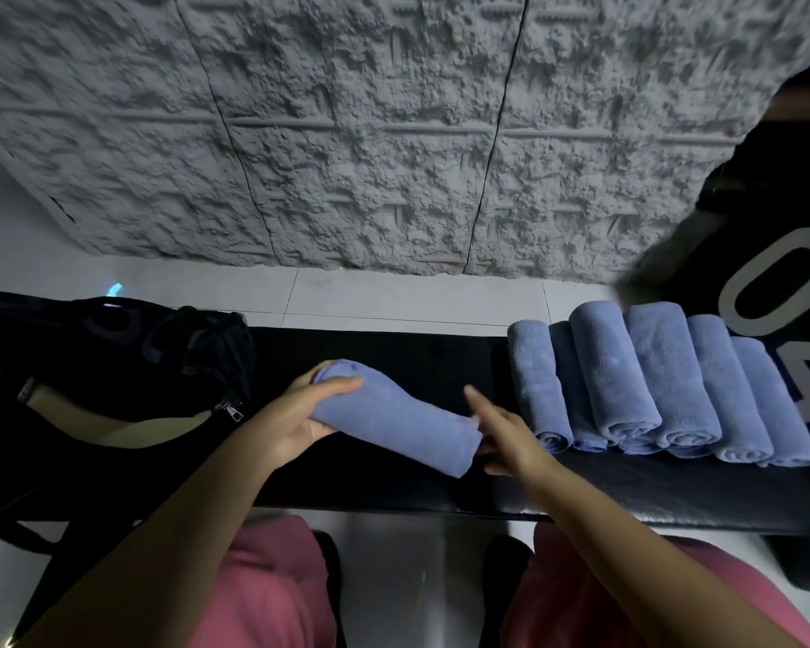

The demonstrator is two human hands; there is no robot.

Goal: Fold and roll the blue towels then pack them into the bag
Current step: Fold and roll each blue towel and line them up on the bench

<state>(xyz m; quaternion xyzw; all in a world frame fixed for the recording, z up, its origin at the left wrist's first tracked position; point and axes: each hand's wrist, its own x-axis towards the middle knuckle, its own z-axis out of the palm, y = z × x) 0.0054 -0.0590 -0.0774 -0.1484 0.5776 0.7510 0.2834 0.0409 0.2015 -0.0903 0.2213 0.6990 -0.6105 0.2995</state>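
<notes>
Black padded bench point(394, 353) is running left to right across the view, sitting on a white tiled floor point(394, 297). Grey rough-textured wall panels point(347, 133) are filling the far half of the view. Lighting is looking dim.

A black bag point(90, 367) is sitting on the left end of the bench, mouth gaping open, pale lining showing, zipper pull point(232, 410) hanging at its right edge.

A rolled towel point(403, 423) is lying mid-bench, just right of the bag, angled from far left to near right; it is blue, soft pile, rolled into a thick tube. The left hand point(295, 418) is grasping its far left end, thumb lying over the top, fingers wrapping under. The right hand point(510, 437) is sitting at the near right end, index finger sticking out straight, the other fingers meeting the roll's end; cannot tell if they are pinching it or only touching.

A row of rolled towels point(651, 381), same blue, is lying side by side on the right part of the bench, touching, some overlapping, spiral ends facing near.

A black item with big white lettering point(768, 273) is sitting at the far right, cut by the frame edge and blurred at its top; lettering only partly readable. The bag's left side is cut off too, and its inside is too dark to make out. Pink trousers point(272, 591) are showing below the bench.
</notes>
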